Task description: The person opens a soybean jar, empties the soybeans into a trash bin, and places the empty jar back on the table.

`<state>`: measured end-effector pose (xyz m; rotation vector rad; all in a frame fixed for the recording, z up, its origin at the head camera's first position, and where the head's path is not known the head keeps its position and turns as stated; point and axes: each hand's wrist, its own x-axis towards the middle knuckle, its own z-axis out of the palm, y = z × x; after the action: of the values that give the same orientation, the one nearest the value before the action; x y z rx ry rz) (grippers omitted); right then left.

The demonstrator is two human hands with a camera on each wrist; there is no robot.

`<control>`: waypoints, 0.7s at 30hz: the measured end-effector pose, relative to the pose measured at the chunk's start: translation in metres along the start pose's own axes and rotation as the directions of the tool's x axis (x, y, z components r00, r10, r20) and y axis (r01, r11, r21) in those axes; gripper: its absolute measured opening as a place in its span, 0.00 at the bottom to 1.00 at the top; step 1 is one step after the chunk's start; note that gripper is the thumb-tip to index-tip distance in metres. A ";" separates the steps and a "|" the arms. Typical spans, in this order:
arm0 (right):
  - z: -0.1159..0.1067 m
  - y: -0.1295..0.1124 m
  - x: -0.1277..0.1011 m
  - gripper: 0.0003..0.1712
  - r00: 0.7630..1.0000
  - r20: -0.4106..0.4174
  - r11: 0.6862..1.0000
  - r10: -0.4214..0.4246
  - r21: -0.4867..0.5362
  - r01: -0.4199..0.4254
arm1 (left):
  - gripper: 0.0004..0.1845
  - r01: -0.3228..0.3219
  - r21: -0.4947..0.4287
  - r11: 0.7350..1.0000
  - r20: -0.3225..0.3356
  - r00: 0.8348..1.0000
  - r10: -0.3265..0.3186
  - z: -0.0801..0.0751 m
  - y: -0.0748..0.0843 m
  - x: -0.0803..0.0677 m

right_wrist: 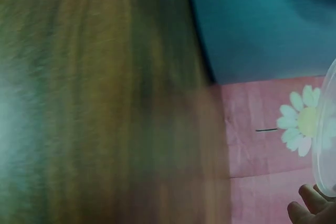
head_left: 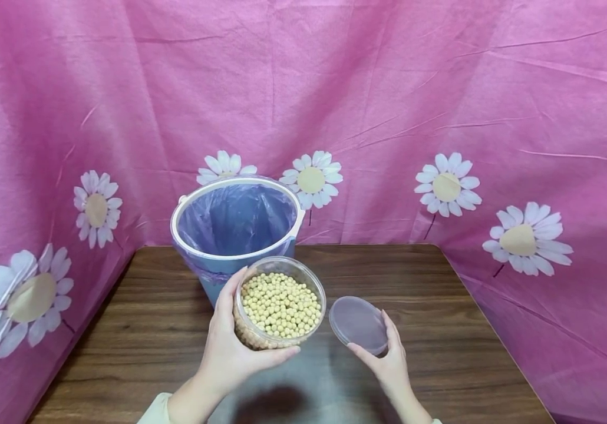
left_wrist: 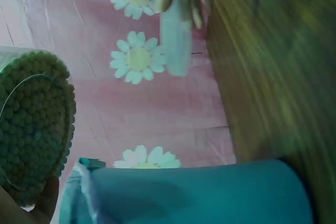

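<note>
Bucket [head_left: 237, 227] at table [head_left: 441, 330] rear; bean tub [head_left: 279, 303] in front, lid [head_left: 359, 324] to its right.

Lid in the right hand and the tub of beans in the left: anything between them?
Nothing. In the head view a narrow gap separates the lid from the tub of beans, showing only bare wooden table below.

A blue bucket [head_left: 218, 277] lined with a thin plastic bag [head_left: 237, 218] stands at the counter's [head_left: 441, 306] back edge, against a pink cloth [head_left: 388, 88] printed with daisies.
</note>
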<state>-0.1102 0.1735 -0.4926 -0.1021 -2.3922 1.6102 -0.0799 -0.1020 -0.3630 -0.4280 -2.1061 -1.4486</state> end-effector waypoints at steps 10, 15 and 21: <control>0.005 0.023 -0.005 0.62 0.998 -0.068 0.996 0.019 -0.091 -0.025 | 0.69 -0.021 0.090 0.996 -0.035 0.999 0.025 -0.022 0.014 0.023; 0.008 0.035 -0.007 0.65 0.998 -0.067 0.990 0.006 -0.139 -0.015 | 0.69 -0.047 0.094 0.994 -0.049 0.997 0.052 -0.034 0.020 0.038; 0.011 0.040 -0.007 0.67 0.999 -0.042 0.986 0.002 -0.169 -0.009 | 0.69 -0.085 0.108 0.990 -0.049 0.995 0.091 -0.045 0.025 0.053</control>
<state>-0.1099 0.1779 -0.5342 -0.1719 -2.4946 1.3898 -0.0972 -0.1371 -0.3003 -0.4309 -2.0832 -1.2783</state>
